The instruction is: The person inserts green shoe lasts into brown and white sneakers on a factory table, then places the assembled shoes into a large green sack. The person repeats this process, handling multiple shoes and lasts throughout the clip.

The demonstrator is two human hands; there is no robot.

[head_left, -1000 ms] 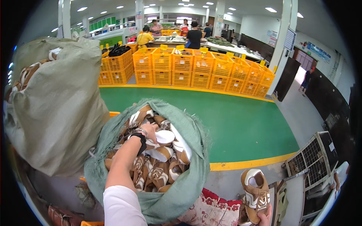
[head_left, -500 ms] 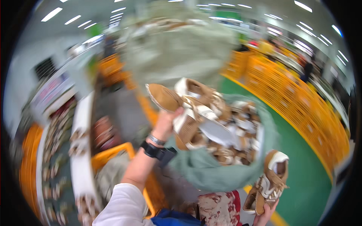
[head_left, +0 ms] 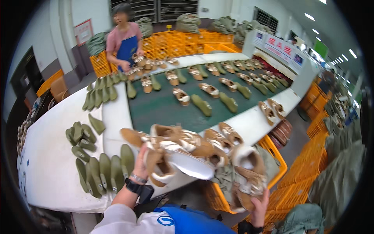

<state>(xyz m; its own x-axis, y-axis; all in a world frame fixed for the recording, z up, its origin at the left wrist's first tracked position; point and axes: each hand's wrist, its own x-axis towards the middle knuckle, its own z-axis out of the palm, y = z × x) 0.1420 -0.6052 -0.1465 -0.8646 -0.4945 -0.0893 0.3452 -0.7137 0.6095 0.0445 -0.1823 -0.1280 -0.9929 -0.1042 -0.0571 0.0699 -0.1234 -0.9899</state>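
Several brown-and-white laced shoe uppers (head_left: 187,142) are bunched in my left hand (head_left: 140,163), its fingers closed round them. One upper shows its white underside. They are over the near edge of the white worktable (head_left: 50,171). Lower right, my right hand (head_left: 259,206) grips more brown-and-white shoe uppers (head_left: 249,171), above a yellow crate (head_left: 274,152) with grey-green cloth in it. Behind the left bundle, more laced uppers (head_left: 230,134) sit by the table's edge. Green shoe lasts (head_left: 105,167) stand in a row just left of my left hand.
A dark green conveyor belt (head_left: 156,113) carries pairs of uppers and green lasts. Across it a person (head_left: 124,43) in a blue apron handles uppers. More lasts (head_left: 80,136) lie on the table's left. Stacked yellow crates (head_left: 300,175) and sacks (head_left: 343,171) line the right.
My view has swung left, from a big sack full of uppers to the worktable and belt. Both hands have come along, still holding their uppers.
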